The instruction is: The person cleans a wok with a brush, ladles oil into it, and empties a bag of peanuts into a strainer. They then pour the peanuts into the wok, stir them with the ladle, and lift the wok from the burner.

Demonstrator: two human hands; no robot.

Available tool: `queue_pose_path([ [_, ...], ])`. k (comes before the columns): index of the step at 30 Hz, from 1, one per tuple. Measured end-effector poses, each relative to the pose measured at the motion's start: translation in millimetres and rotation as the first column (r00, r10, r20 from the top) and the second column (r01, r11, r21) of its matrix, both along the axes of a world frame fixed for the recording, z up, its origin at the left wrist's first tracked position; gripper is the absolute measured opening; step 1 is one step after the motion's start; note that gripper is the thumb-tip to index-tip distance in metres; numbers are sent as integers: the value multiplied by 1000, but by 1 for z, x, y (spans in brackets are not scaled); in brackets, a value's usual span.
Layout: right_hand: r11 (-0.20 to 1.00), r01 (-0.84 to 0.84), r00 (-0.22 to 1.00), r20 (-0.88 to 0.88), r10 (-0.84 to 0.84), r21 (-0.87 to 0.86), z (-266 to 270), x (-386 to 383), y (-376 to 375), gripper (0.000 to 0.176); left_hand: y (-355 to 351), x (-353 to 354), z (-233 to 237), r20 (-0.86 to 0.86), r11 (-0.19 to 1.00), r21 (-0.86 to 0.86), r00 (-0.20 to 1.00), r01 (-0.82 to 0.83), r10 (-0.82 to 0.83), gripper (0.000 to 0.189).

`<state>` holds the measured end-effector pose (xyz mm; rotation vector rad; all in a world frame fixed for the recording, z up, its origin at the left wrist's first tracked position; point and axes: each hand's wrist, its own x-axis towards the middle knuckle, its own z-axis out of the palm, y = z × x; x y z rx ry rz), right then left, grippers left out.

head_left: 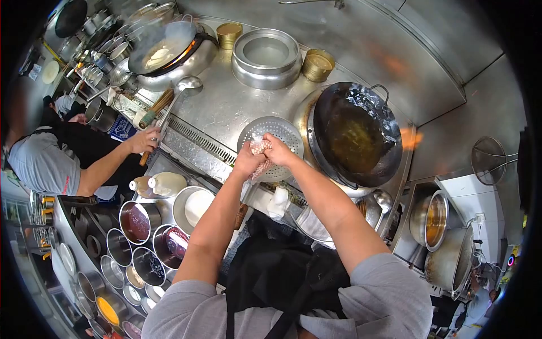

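Observation:
My left hand [248, 161] and my right hand [278, 150] are close together over a round perforated metal strainer [287, 134]. Between them they hold a clear plastic bag [261, 167] of small pinkish pieces, with the fingers of both wrapped round its upper part. The bag hangs over the strainer's near left side. Right of the strainer, a black wok [357, 134] holds dark yellowish oil over a burner, with flame showing at its right edge. Whether the bag's mouth is open cannot be made out.
A co-worker's hand [144, 140] holds a ladle [189, 83] at the left, near a second, steaming wok [161, 50]. A metal pot [266, 52] and two tins stand at the back. Metal containers of sauces [135, 223] fill the lower left. A pan [430, 220] sits at the right.

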<state>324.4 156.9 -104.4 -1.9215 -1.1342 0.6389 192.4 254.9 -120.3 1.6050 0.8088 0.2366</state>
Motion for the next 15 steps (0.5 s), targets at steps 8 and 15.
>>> queue_pose_path([
  [8, 995, -97, 819, -568, 86, 10, -15, 14, -7, 47, 16, 6, -13, 15, 988, -78, 991, 134, -134, 80],
  [15, 987, -47, 723, -687, -72, -154, -3, 17, -19, 52, 21, 5, -10, 159, 867, -445, 973, 224, -170, 84],
])
